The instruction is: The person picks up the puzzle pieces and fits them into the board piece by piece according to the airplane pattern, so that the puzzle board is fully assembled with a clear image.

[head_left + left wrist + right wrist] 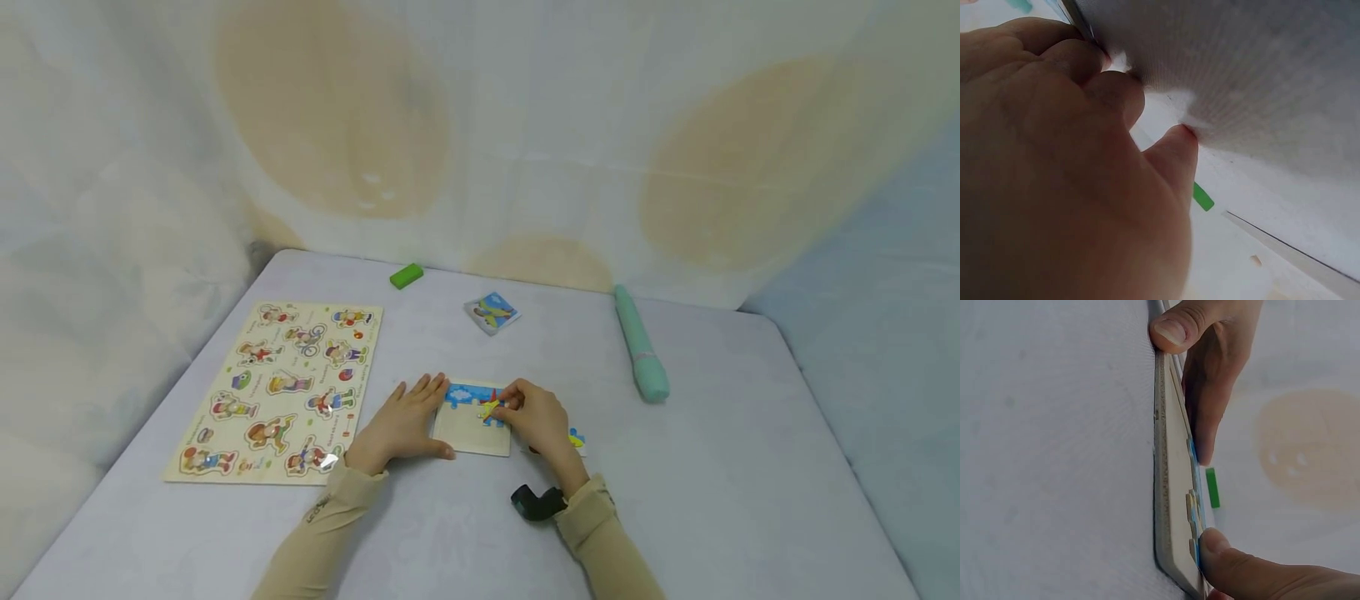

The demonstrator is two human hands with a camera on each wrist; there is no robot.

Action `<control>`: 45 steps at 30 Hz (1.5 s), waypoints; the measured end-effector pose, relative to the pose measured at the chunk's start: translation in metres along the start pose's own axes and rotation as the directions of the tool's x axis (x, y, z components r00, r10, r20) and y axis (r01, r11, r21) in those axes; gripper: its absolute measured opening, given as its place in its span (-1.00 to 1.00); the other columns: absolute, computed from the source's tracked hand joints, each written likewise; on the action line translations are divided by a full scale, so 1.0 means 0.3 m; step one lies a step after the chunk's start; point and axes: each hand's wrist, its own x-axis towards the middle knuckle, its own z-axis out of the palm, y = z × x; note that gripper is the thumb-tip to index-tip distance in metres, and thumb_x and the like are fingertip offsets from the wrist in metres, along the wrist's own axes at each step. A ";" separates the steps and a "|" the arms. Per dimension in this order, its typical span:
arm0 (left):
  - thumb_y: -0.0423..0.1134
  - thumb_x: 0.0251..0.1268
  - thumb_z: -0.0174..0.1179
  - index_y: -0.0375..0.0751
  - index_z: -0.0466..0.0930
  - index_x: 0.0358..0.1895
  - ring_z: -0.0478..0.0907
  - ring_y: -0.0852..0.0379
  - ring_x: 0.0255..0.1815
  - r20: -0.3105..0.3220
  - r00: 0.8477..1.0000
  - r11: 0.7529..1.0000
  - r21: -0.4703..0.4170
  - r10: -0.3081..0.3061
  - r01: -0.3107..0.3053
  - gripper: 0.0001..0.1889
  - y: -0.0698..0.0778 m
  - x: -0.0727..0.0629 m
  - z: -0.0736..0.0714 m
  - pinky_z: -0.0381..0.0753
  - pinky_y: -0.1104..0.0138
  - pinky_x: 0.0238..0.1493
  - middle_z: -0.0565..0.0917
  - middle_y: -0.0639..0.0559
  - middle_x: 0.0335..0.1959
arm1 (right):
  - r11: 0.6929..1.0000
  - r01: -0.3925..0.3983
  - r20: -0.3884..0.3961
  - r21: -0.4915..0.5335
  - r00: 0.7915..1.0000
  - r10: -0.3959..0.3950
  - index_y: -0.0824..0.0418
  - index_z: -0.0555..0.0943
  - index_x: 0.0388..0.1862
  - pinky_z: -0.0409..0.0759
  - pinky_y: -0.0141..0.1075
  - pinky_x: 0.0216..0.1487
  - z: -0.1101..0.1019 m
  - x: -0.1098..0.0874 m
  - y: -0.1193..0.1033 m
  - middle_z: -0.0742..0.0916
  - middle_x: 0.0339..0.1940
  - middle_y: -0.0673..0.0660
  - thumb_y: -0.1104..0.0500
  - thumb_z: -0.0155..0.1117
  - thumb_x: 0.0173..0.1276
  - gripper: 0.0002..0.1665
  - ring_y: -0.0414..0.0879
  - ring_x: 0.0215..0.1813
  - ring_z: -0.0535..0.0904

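A small wooden puzzle board point(471, 439) lies on the table between both hands. Blue-and-white sky pieces point(465, 394) fill its top row. My left hand point(405, 422) rests along the board's left side, fingers extended and thumb stretched toward the lower edge; the right wrist view shows that thumb point(1175, 328) touching the board's edge. At the upper right of the board my right hand point(542, 421) pinches a yellow-and-red puzzle piece point(489, 409) between thumb and fingertips. Whether that piece sits fully in the tray is hidden by the fingers. Loose pieces point(577, 439) lie partly behind the right wrist.
A large peg puzzle board with pictures of children point(292, 392) lies at the left. Toward the back are a green block point(407, 276) and a small picture puzzle point(492, 313). A mint-green tapered object point(642, 350) lies at the right. A black device point(537, 503) sits by the right wrist.
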 end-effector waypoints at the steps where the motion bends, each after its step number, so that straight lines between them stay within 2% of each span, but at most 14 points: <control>1: 0.23 -0.12 0.44 -0.22 0.04 0.53 -0.07 -0.14 0.60 -0.002 1.000 1.000 0.002 -0.001 0.001 0.17 0.001 0.000 -0.002 -0.07 -0.16 0.53 0.05 -0.09 0.58 | 1.000 0.006 0.001 -0.004 1.000 -0.006 0.08 0.64 -0.29 0.32 -0.39 -0.47 0.001 0.001 0.002 0.64 -0.53 -0.06 0.01 0.51 0.10 -0.72 -0.22 -0.50 0.44; 4: 0.24 -0.12 0.44 -0.21 0.05 0.53 -0.07 -0.13 0.60 -0.005 1.000 1.000 0.004 -0.002 0.002 0.16 0.005 -0.001 -0.010 -0.07 -0.15 0.53 0.05 -0.09 0.58 | 1.000 0.013 0.007 -0.009 1.000 -0.013 0.09 0.64 -0.28 0.30 -0.40 -0.47 -0.001 0.001 0.002 0.63 -0.52 -0.06 0.01 0.49 0.12 -0.73 -0.22 -0.50 0.42; 7: 0.22 -0.12 0.44 -0.22 0.05 0.53 -0.07 -0.14 0.60 0.000 1.000 1.000 -0.008 -0.004 0.004 0.16 0.007 -0.003 -0.014 -0.07 -0.15 0.53 0.05 -0.09 0.58 | 0.999 0.017 0.037 0.030 0.999 -0.018 0.08 0.65 -0.26 0.33 -0.39 -0.43 -0.012 0.001 0.004 0.65 -0.49 -0.05 0.03 0.44 0.20 -0.79 -0.21 -0.46 0.44; 12: 0.20 -0.13 0.46 -0.23 0.04 0.53 -0.08 -0.14 0.60 0.008 1.000 0.999 -0.029 -0.015 0.015 0.16 0.005 -0.008 -0.010 -0.09 -0.16 0.53 0.04 -0.10 0.58 | 0.977 0.005 0.124 0.213 0.992 -0.032 0.14 0.66 -0.14 0.44 -0.38 -0.31 -0.057 0.010 0.027 0.70 -0.34 0.04 0.08 0.27 0.36 -0.82 -0.17 -0.34 0.49; 15: 0.20 -0.13 0.46 -0.22 0.04 0.53 -0.08 -0.13 0.61 0.005 1.000 1.000 -0.023 -0.017 0.017 0.17 0.002 -0.010 -0.006 -0.09 -0.16 0.53 0.04 -0.09 0.58 | 0.955 -0.020 0.132 0.295 0.991 -0.020 0.20 0.64 -0.09 0.51 -0.40 -0.29 -0.092 0.014 0.047 0.71 -0.27 0.11 0.12 0.21 0.41 -0.79 -0.15 -0.31 0.53; 17: 0.20 -0.13 0.46 -0.22 0.04 0.53 -0.08 -0.13 0.61 0.001 1.000 1.000 -0.021 -0.016 0.016 0.16 0.000 -0.011 -0.005 -0.09 -0.16 0.53 0.05 -0.09 0.58 | 0.949 -0.033 0.120 0.313 0.993 -0.005 0.23 0.63 -0.07 0.53 -0.41 -0.27 -0.115 0.014 0.059 0.71 -0.25 0.14 0.13 0.20 0.42 -0.78 -0.13 -0.29 0.56; 22: 0.21 -0.13 0.46 -0.22 0.05 0.53 -0.07 -0.13 0.60 -0.004 1.000 1.000 -0.020 -0.010 0.010 0.16 -0.001 -0.011 -0.003 -0.08 -0.16 0.53 0.06 -0.09 0.58 | 0.969 -0.056 0.106 0.240 0.994 0.031 0.20 0.62 -0.06 0.52 -0.39 -0.21 -0.155 0.012 0.089 0.70 -0.20 0.13 0.13 0.21 0.41 -0.78 -0.10 -0.24 0.55; 25: 0.21 -0.13 0.45 -0.22 0.05 0.53 -0.07 -0.13 0.61 -0.003 1.000 1.000 -0.016 -0.010 0.010 0.16 -0.002 -0.011 -0.001 -0.08 -0.16 0.53 0.06 -0.09 0.58 | 0.982 -0.060 0.141 0.181 0.989 0.034 0.19 0.61 -0.03 0.51 -0.36 -0.20 -0.168 0.007 0.105 0.69 -0.18 0.12 0.18 0.30 0.33 -0.75 -0.09 -0.23 0.54; 32: 0.21 -0.12 0.45 -0.21 0.04 0.53 -0.08 -0.12 0.61 0.003 1.000 1.000 -0.018 -0.009 0.009 0.16 -0.001 -0.007 0.000 -0.09 -0.16 0.53 0.05 -0.08 0.58 | 0.991 -0.047 0.237 0.127 0.971 0.016 0.19 0.60 0.06 0.48 -0.34 -0.25 -0.176 -0.004 0.111 0.65 -0.14 0.11 0.35 0.46 0.09 -0.50 -0.08 -0.27 0.45; 40: 0.22 -0.13 0.45 -0.21 0.03 0.53 -0.09 -0.12 0.61 0.006 1.000 1.000 -0.014 -0.005 0.005 0.17 0.000 0.001 0.001 -0.10 -0.16 0.54 0.03 -0.08 0.58 | 0.998 0.009 0.238 0.068 0.971 -0.025 0.21 0.65 -0.05 0.44 -0.33 -0.24 -0.168 -0.010 0.099 0.67 -0.14 0.10 0.36 0.44 0.11 -0.62 -0.09 -0.27 0.42; 45: 0.22 -0.12 0.45 -0.20 0.02 0.54 -0.10 -0.11 0.61 0.012 1.000 1.000 -0.006 -0.008 0.008 0.17 0.000 0.004 0.003 -0.11 -0.15 0.54 0.02 -0.07 0.59 | 0.996 -0.022 0.244 0.090 0.970 -0.001 0.22 0.60 -0.13 0.45 -0.34 -0.36 -0.170 -0.012 0.096 0.65 -0.19 0.11 0.35 0.41 0.12 -0.69 -0.09 -0.34 0.42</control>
